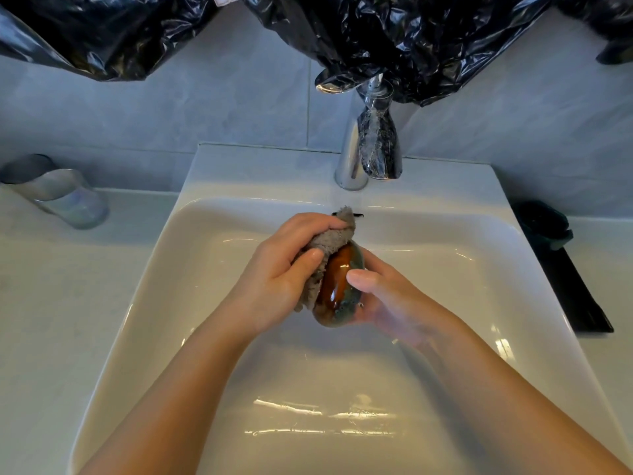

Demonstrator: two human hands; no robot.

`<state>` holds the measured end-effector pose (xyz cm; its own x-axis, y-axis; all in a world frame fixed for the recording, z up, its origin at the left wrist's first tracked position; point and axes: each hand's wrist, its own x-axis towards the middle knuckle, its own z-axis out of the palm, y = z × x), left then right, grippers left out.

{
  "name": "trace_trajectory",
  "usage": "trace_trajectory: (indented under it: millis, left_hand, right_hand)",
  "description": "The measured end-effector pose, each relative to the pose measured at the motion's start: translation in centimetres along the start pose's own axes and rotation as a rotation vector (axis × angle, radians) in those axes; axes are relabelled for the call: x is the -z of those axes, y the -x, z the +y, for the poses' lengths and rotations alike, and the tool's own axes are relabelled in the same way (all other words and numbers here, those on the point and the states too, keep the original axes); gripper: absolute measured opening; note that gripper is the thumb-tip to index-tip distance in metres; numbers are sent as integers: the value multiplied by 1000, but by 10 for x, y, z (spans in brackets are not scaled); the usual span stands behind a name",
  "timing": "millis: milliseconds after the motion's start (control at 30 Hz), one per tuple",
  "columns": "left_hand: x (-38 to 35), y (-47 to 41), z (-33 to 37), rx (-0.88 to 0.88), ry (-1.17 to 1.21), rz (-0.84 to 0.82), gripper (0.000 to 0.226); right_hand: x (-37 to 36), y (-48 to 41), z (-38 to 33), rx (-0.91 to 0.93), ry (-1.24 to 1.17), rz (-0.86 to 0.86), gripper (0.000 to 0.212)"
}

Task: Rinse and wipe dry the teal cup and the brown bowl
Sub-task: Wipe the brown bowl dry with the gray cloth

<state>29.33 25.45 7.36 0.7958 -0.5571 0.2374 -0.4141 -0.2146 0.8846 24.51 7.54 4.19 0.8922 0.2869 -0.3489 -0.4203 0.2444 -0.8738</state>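
Overhead, glossy brown bowl (337, 287) in right hand (383, 296), fuzzy grey cloth (323, 248) in left hand (284, 265)

A white countertop (44, 303) is running along the tiled wall and carrying a white rectangular sink (445, 255) set into its middle. A chrome tap (352, 159) is standing on the sink's back ledge, and a clear tumbler (65, 197) is sitting on the counter to the left. On the right, a black tray (575, 293) is lying beside the sink with a dark teal object (544, 221) resting at its far end.
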Motion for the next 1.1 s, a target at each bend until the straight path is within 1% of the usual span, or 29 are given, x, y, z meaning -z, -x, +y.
trace_trajectory:
  millis: [100, 233, 333, 400, 433, 533, 567, 667, 700, 800, 933, 1000, 1100]
  left_hand:
    - [0, 0, 0, -91, -73, -27, 38]
    - [-5, 2, 1, -145, -135, -16, 40]
    - [-9, 4, 1, -177, -205, -5, 40]
    - [-13, 5, 1, -205, -257, 8, 39]
    - [-15, 4, 1, -215, -275, 17, 39]
    - [-18, 4, 0, -220, -272, 44, 39]
    - [-16, 4, -1, -215, -255, 51, 38]
    - [-10, 4, -9, -201, -224, 85, 37]
    - [-7, 4, -12, -194, -225, 102, 38]
    - [-2, 1, -16, -169, -230, 155, 40]
    - [1, -1, -14, -104, -200, 171, 42]
    - [3, -2, -13, -78, -173, 163, 41]
    - [3, 0, -12, -86, -197, 142, 38]
  right_hand:
    - [2, -2, 3, 20, -53, 24, 70]
    - [5, -4, 5, 54, -203, 60, 73]
    - [5, -6, 4, 76, -359, 161, 71]
    - [8, -7, 3, 122, -479, 205, 67]
    - [10, -7, 2, 155, -525, 199, 70]
    - [12, -5, -2, 208, -613, 126, 90]
    - [12, -5, -2, 217, -636, 94, 90]
    - [13, -2, -3, 238, -726, -17, 78]
    - [13, -1, -3, 233, -754, -50, 78]
    - [11, 3, -4, 184, -750, -117, 81]
    - [9, 2, 0, 107, -622, -220, 82]
    - [9, 0, 3, 81, -532, -223, 81]
    - [9, -2, 6, 83, -425, -179, 78]
